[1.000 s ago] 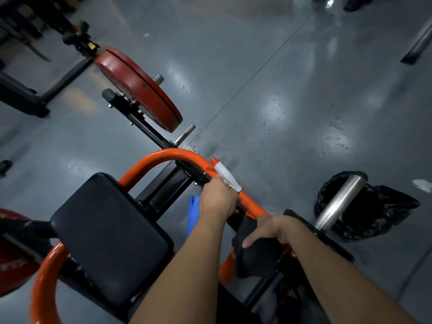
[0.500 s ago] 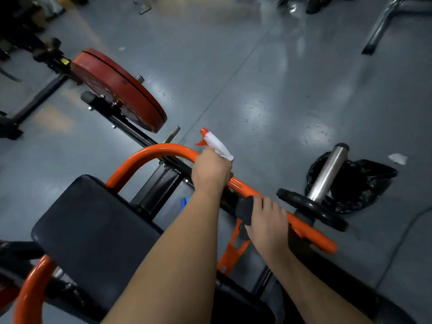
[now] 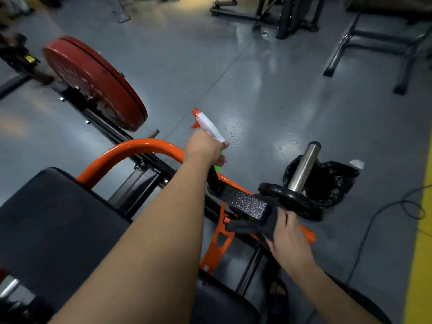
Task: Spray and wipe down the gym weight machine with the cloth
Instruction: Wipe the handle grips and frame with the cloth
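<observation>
Where the view begins at the lower left, a black seat pad (image 3: pixel 53 225) fills the corner, and above it a red weight plate (image 3: pixel 93 83) stands on edge on the weight machine, slightly blurred. From behind the pad an orange bar (image 3: pixel 131 148) curves up and runs to the right. The left hand (image 3: pixel 203 148) is raised just over this bar, fingers curled round the neck of the spray bottle (image 3: pixel 208 125). The bottle's white head and orange nozzle point up and away over the grey floor (image 3: pixel 257 90), and a bit of green shows under the hand. Lower and to the right, a black speckled beam (image 3: pixel 245 202) crosses over the orange bar. The right hand (image 3: pixel 287 237) grasps the black cloth (image 3: pixel 252 226) and holds it against the near end of that beam, with a fold hanging out to the left. Just beyond the hand lies a small black plate (image 3: pixel 292 199) on a steel post (image 3: pixel 304 167) that tilts upward. A black bag (image 3: pixel 332 178) sits on the floor behind the post, with a white scrap (image 3: pixel 357 163) at its far side. A thin cable (image 3: pixel 385 206) loops toward a yellow stripe (image 3: pixel 420 253) at the right edge.
</observation>
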Action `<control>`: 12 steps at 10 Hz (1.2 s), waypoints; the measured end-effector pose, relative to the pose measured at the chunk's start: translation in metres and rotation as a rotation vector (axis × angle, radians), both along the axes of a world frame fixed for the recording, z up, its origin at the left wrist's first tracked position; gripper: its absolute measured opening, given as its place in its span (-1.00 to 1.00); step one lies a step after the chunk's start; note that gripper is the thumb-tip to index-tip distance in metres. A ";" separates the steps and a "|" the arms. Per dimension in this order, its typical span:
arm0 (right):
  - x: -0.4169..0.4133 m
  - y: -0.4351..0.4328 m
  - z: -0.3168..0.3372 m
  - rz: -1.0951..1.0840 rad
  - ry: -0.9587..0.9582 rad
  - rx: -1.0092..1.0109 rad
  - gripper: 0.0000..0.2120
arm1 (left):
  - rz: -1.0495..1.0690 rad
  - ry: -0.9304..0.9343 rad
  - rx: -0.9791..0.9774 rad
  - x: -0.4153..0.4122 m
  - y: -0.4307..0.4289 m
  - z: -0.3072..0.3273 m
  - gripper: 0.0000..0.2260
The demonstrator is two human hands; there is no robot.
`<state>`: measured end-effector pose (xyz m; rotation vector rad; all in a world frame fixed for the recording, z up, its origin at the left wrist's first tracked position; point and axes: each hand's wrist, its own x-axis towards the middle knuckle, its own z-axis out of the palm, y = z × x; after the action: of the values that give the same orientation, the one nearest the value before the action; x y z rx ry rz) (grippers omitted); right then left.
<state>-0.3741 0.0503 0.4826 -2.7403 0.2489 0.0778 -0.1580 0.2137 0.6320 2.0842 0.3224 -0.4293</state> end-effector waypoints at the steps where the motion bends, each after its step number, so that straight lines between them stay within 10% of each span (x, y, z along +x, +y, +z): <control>1: -0.009 -0.002 -0.031 -0.096 0.042 -0.028 -0.16 | 0.007 -0.022 0.029 -0.001 0.001 -0.001 -0.77; 5: 0.042 0.055 0.044 -0.154 -0.558 0.375 -0.75 | -0.013 0.011 0.087 0.007 0.002 -0.003 -0.74; 7: 0.099 0.102 0.032 0.055 0.057 -0.072 -0.35 | -0.072 0.062 0.159 0.012 0.005 -0.007 -0.73; 8: 0.105 0.098 0.035 0.098 0.036 -0.115 -0.34 | -0.067 0.061 0.192 0.011 0.003 -0.005 -0.79; 10: 0.139 0.054 0.061 0.075 0.490 0.385 -0.22 | -0.014 0.036 0.312 0.003 -0.004 0.002 -0.66; 12: 0.129 0.004 0.061 -0.028 0.662 0.679 -0.59 | -0.118 -0.091 0.577 -0.011 -0.008 0.020 -0.82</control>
<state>-0.2453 0.0543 0.5435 -1.9560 0.3557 0.8907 -0.1685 0.2057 0.6517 2.6876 0.2926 -0.3328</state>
